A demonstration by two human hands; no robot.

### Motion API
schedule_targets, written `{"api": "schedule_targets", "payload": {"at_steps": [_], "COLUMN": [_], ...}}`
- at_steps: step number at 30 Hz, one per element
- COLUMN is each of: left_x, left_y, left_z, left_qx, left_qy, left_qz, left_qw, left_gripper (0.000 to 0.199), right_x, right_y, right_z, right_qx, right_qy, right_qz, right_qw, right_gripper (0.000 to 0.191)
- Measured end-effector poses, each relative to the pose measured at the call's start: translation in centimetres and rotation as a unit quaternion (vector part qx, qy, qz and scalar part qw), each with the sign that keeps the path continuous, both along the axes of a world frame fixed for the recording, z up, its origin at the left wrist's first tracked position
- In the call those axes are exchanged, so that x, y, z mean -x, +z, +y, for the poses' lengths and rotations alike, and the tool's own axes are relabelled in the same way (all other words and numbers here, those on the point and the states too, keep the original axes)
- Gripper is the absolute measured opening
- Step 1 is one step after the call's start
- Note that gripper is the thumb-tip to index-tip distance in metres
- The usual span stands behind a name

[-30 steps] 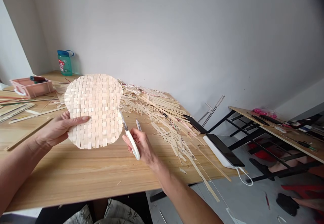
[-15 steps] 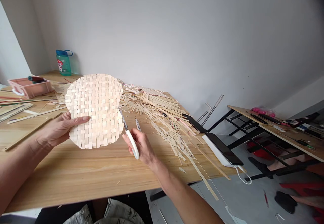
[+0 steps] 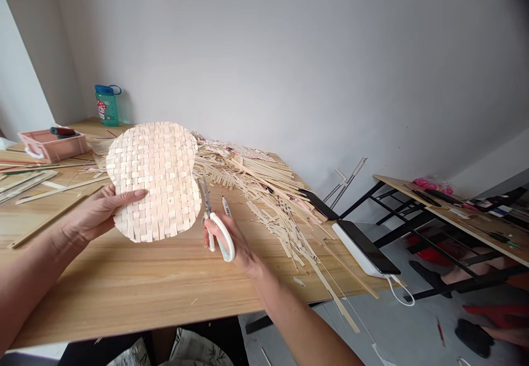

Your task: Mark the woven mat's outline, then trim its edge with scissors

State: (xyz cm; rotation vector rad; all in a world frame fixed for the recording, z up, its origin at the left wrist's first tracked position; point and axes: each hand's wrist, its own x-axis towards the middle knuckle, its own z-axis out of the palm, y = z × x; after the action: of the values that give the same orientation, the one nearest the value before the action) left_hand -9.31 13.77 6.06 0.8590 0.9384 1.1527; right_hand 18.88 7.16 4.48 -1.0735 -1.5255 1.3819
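Observation:
My left hand (image 3: 99,214) holds up a pale woven bamboo mat (image 3: 155,181), its fingers lying across the lower left face. The mat has a rounded, slightly waisted outline and short strip ends along its lower edge. My right hand (image 3: 236,242) grips white-handled scissors (image 3: 217,231), their steel blades (image 3: 205,198) pointing up just right of the mat's edge. A slim marker pen (image 3: 225,206) lies on the table beyond my right hand, its lower end hidden by that hand.
A large heap of loose bamboo strips (image 3: 256,189) covers the wooden table (image 3: 136,294) right of the mat. A pink crate (image 3: 52,146) and green water bottle (image 3: 106,105) stand far left. A black tablet (image 3: 366,247) sits on a white base near the table's right edge. Another table (image 3: 454,217) stands to the right.
The scissors have turned more upright in my right hand, and their handles now stand apart. The mat and my left hand have barely moved.

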Motion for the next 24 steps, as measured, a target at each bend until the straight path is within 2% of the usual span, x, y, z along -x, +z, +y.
{"api": "schedule_targets", "payload": {"at_steps": [8, 12, 24], "left_x": [-0.4, -0.3, -0.2], "left_y": [0.4, 0.1, -0.4], "left_z": [-0.2, -0.1, 0.0], "left_qx": [-0.021, -0.028, -0.003], "left_qy": [0.024, 0.017, 0.015], "left_qz": [-0.021, -0.007, -0.007], "left_qw": [0.999, 0.999, 1.000], "left_gripper": [0.053, 0.054, 0.053], "right_x": [0.5, 0.6, 1.0], "right_y": [0.7, 0.6, 0.3], "right_z": [-0.5, -0.5, -0.4], "right_qx": [0.019, 0.030, 0.027], "right_qy": [-0.016, -0.015, -0.055], "right_qz": [0.001, 0.024, 0.034], "right_qw": [1.000, 0.999, 0.998], "right_gripper": [0.052, 0.052, 0.057]}}
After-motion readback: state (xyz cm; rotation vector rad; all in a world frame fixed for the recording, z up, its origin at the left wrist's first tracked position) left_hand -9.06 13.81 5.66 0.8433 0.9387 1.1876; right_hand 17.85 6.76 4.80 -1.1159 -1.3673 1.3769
